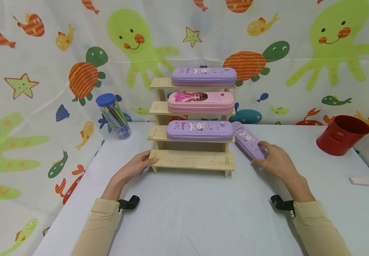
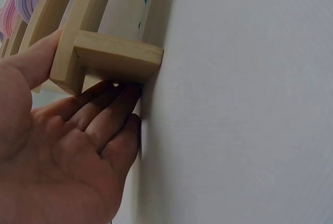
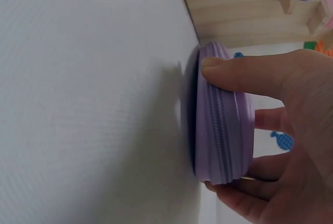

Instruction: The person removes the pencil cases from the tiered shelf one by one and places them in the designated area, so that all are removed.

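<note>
A wooden stepped rack (image 1: 191, 159) stands mid-table. My left hand (image 1: 138, 163) grips the left end of its lowest step, thumb on top; in the left wrist view the fingers (image 2: 111, 122) are bent beside the leg. To the right of the rack, my right hand (image 1: 275, 160) holds a purple pencil case (image 1: 247, 139) by its near end, its far end beside the rack. The right wrist view shows the thumb across the zipped edge of this pencil case (image 3: 221, 130). On the upper steps lie a purple pencil case (image 1: 203, 76), a pink one (image 1: 201, 102) and another purple one (image 1: 199, 130).
A clear tub of pencils with a blue lid (image 1: 114, 115) leans at the back left. Toward the right edge are a red metal bucket (image 1: 341, 135) and a small pink block (image 1: 359, 181). A sea-animal curtain (image 1: 171, 32) hangs behind the white table (image 1: 200, 213).
</note>
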Demonstrator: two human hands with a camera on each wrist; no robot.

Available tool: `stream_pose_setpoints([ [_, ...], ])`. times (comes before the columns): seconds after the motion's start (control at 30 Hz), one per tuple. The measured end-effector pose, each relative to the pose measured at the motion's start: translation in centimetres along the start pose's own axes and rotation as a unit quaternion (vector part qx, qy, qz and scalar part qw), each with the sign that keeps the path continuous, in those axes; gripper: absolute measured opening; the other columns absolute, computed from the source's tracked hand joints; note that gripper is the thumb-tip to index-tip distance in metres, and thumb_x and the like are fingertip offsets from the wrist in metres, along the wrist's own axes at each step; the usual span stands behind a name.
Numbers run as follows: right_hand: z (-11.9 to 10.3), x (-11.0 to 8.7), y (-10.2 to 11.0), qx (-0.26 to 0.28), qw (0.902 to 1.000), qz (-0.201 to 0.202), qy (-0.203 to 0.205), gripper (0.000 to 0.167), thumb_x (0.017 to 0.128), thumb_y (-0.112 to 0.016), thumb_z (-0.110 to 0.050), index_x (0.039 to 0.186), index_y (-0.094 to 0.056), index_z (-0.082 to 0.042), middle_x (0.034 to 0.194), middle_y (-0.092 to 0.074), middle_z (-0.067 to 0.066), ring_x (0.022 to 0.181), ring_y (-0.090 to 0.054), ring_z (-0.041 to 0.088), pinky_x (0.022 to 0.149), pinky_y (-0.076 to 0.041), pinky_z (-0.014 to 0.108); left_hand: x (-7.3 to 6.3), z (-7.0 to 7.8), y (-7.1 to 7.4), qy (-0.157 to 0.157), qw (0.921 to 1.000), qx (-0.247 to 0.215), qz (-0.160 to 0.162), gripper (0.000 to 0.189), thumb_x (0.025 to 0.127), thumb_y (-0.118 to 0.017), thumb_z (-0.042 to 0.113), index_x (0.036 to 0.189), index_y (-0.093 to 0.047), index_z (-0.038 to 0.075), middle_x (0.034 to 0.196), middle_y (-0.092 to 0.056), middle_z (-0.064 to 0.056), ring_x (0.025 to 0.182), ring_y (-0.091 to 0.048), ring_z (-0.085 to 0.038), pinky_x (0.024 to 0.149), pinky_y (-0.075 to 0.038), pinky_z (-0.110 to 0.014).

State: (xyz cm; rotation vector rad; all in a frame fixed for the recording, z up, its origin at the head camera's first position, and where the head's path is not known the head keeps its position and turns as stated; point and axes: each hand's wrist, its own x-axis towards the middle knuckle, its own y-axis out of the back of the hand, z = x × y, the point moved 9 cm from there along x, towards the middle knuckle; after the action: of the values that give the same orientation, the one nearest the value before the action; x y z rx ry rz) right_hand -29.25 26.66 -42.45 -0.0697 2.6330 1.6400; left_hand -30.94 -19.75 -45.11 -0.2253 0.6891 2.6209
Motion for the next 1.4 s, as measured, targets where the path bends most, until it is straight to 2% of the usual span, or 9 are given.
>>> stream_pose_setpoints([
  [0.6,-2.2,0.0,-0.9,0.023,0.9985,-0.024,0.043,0.081,0.083,-0.078,-0.033,0.148,-0.041,0.000,0.144,-0.048,0.032,0.128,-0.048,0.049,0.105,-0.040,0.065,0.0,-0.3,0.0,0.002,1.0000,0.002,0.001,0.075,0.100,-0.053,0.049,0.156,-0.028,0.006,0.158,-0.038,-0.016,0.150,-0.028,-0.037,0.119,-0.024,-0.061],
  [0.87,-3.6,-0.1,-1.5,0.037,0.9969,-0.027,0.065,0.075,0.083,-0.079,-0.025,0.146,-0.046,0.000,0.132,-0.057,0.029,0.106,-0.058,0.038,0.090,-0.052,0.053,0.0,-0.1,0.0,-0.002,1.0000,0.004,0.000,0.074,0.100,-0.053,0.048,0.156,-0.029,0.006,0.158,-0.038,-0.016,0.150,-0.028,-0.037,0.120,-0.024,-0.060],
  [1.07,-4.3,0.0,-2.0,0.045,0.9954,-0.039,0.076,0.073,0.084,-0.079,-0.024,0.145,-0.047,-0.002,0.130,-0.058,0.026,0.104,-0.057,0.035,0.089,-0.052,0.050,0.0,0.0,0.0,-0.003,1.0000,0.003,0.001,0.075,0.100,-0.054,0.049,0.156,-0.029,0.006,0.158,-0.037,-0.016,0.150,-0.026,-0.038,0.119,-0.023,-0.061],
  [1.27,-4.8,-0.2,-2.0,0.046,0.9946,-0.028,0.089,0.069,0.084,-0.078,-0.020,0.143,-0.050,-0.001,0.122,-0.061,0.022,0.101,-0.055,0.032,0.084,-0.051,0.045,0.0,0.0,0.0,-0.001,1.0000,0.004,0.002,0.075,0.100,-0.054,0.049,0.156,-0.029,0.006,0.158,-0.037,-0.016,0.150,-0.026,-0.037,0.119,-0.024,-0.061],
  [1.4,-4.9,-0.2,-2.0,0.048,0.9946,-0.023,0.089,0.068,0.084,-0.078,-0.020,0.143,-0.050,-0.001,0.122,-0.061,0.022,0.101,-0.056,0.032,0.084,-0.052,0.046,0.1,-0.1,0.0,0.000,1.0000,0.005,0.002,0.075,0.099,-0.054,0.050,0.156,-0.029,0.006,0.159,-0.037,-0.016,0.150,-0.027,-0.037,0.119,-0.024,-0.061],
])
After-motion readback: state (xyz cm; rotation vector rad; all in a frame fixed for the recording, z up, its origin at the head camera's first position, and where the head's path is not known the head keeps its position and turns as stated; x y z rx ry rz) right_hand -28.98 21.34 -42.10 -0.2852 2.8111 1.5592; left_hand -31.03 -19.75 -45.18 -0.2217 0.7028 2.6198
